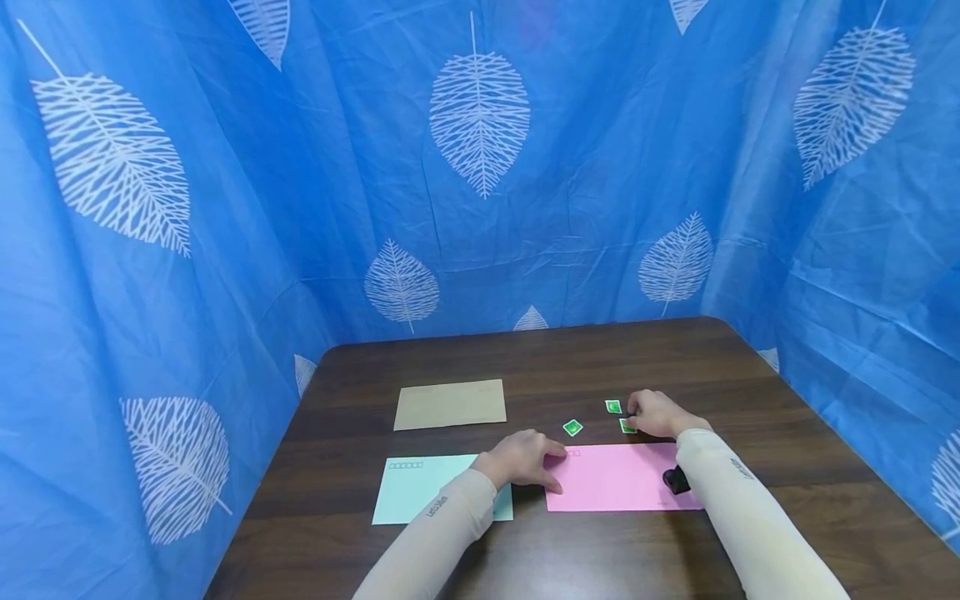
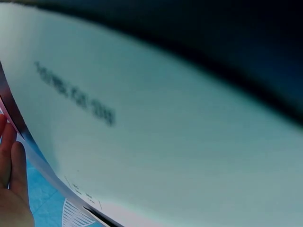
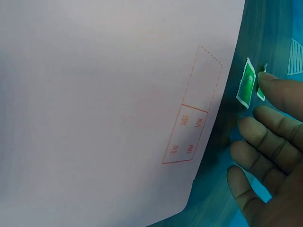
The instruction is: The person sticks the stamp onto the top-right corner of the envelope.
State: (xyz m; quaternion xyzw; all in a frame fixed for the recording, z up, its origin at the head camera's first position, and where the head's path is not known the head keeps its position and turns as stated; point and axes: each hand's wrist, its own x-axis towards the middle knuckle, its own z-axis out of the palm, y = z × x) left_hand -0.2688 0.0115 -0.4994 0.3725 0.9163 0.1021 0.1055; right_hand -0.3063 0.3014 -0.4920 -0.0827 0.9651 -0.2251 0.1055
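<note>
A pink envelope (image 1: 611, 483) lies flat on the brown table, with a mint-green envelope (image 1: 408, 492) to its left. My left hand (image 1: 525, 461) rests at the pink envelope's left edge, its thumb and fingers spread apart. Beyond the pink envelope, my right hand (image 1: 660, 414) reaches down to a green stamp (image 1: 627, 426), with a fingertip at its edge. In the right wrist view this hand's fingers are loosely bent, and the thumb overlaps a stamp. Two more green stamps, one farther back (image 1: 613, 407) and one to the left (image 1: 573, 427), lie nearby.
A tan envelope (image 1: 450, 405) lies behind the mint one. A black object (image 1: 677, 480) shows at the right wrist, above the pink envelope. Blue curtains (image 1: 585, 167) with white leaf prints hang behind and beside the table (image 1: 592, 554).
</note>
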